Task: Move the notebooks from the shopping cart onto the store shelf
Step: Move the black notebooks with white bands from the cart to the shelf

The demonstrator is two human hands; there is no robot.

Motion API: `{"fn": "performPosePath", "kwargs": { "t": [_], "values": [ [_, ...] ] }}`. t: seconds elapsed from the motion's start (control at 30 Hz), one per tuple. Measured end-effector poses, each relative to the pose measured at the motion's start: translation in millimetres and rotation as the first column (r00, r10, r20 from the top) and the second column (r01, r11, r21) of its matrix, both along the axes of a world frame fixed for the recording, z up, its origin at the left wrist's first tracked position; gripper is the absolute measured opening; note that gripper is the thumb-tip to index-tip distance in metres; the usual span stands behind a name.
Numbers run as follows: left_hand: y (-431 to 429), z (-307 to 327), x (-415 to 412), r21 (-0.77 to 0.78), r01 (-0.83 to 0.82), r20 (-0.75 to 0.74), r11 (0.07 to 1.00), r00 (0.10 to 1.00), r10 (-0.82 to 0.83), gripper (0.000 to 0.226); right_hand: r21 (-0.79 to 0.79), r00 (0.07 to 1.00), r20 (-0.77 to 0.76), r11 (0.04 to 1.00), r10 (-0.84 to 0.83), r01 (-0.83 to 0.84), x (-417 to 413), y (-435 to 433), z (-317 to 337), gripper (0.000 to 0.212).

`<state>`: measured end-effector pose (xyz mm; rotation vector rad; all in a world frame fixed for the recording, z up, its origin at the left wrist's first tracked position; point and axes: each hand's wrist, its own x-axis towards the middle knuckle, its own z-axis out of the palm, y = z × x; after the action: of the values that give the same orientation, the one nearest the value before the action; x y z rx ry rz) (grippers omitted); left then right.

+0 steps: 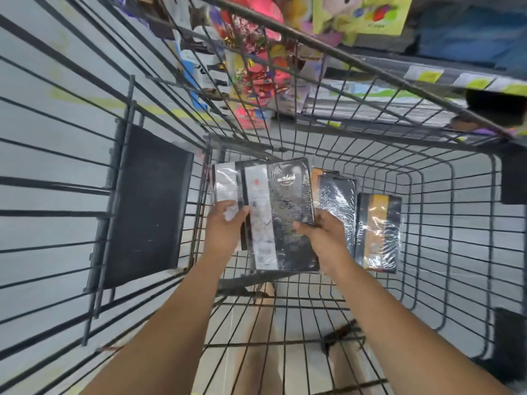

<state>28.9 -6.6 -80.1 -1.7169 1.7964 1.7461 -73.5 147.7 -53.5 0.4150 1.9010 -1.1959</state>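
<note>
Both arms reach down into a wire cart (427, 183). The left hand (225, 226) and the right hand (322, 235) hold a small stack of notebooks (291, 212) between them, low inside the cart. The notebooks are black with a white strip and are wrapped in shiny plastic. The left fingers (238, 213) are curled over the left edge of the stack, with the thumb on top, pinching it. The right fingers (303, 226) are pressed on the right edge, with the thumb lying on the top cover. Just right of the stack, two more wrapped notebooks (336, 201) lie on the cart floor, black with an orange strip. One more pile (379, 232) sits beside them, further right. A dark flap (148, 206) stands at the left side of the cart. Past the cart's far wall there is a shelf (427, 72) with yellow tags on its edge. Bright, colorful packs (256, 67) hang near it, but they are blurry.
</note>
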Motion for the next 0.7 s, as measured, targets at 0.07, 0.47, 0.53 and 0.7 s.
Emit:
{"fn": "performPosePath", "kwargs": {
  "t": [0.07,0.47,0.53,0.7],
  "values": [
    [3.6,-10.0,-0.6,-0.158,0.099,0.096,0.983,0.992,-0.084,0.049,0.02,0.999,-0.037,1.0,0.006,-0.005,-6.0,9.6,-1.8,0.023],
    [18.2,-54.6,-9.1,-0.228,0.251,0.389,0.941,0.909,-0.149,0.1,0.026,0.997,-0.055,0.998,-0.059,0.06,-13.0,43.3,0.8,0.029],
    [11.9,-55.9,-9.0,-0.229,0.213,0.419,0.95,0.902,-0.102,0.103,0.054,0.998,-0.058,0.998,-0.032,0.035,-13.9,43.2,1.0,0.026],
    [1.1,-45.7,-5.4,-0.213,0.228,0.451,0.95,0.886,-0.111,0.103,0.137,0.997,-0.076,0.991,0.021,-0.01,-12.5,41.7,-3.7,0.021]
  ]
}}
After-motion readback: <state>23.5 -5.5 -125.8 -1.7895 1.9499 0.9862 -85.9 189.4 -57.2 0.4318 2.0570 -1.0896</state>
